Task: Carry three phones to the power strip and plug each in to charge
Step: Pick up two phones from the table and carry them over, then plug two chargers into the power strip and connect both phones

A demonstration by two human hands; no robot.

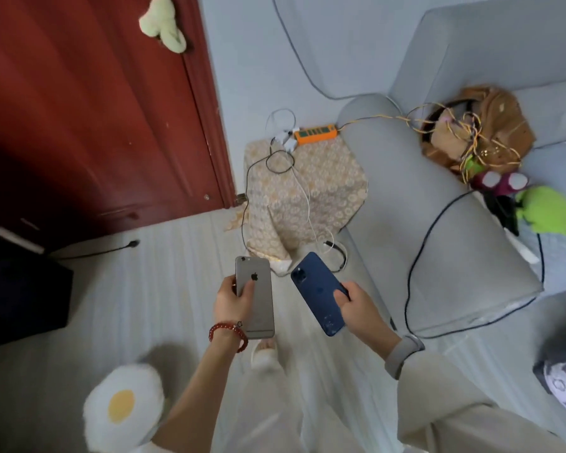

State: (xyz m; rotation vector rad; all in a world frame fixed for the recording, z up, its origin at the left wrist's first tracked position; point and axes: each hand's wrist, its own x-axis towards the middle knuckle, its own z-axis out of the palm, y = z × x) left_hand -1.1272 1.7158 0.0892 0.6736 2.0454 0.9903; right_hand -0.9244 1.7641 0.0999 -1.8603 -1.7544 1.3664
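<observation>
Hands: two, both raised over the floor, palms turned away from the camera.
Left hand [232, 299]: grasps the grey phone [255, 295] upright by its left edge, back facing the camera, one fingertip on the logo; a red bead bracelet [226, 335] circles the wrist.
Right hand [356, 305]: grasps the blue phone [319, 294], tilted with its top leaning left, back facing the camera, fingers curled over its right edge.
Phones: two in view, near each other but apart.
Door [89, 109]: red, at left, with a pale plush [164, 22] hanging on it.
Stool [307, 188]: covered in patterned cloth, beyond the phones, beside the sofa arm.
Power strip [315, 134]: one, orange, on the stool's far edge, with white chargers [286, 138] at its left end.
Cables [303, 197]: white and dark ones trail from the chargers over the stool to the floor.
Sofa [422, 207]: grey, at right, holding a brown bag [490, 125] and a green toy [548, 210].
</observation>
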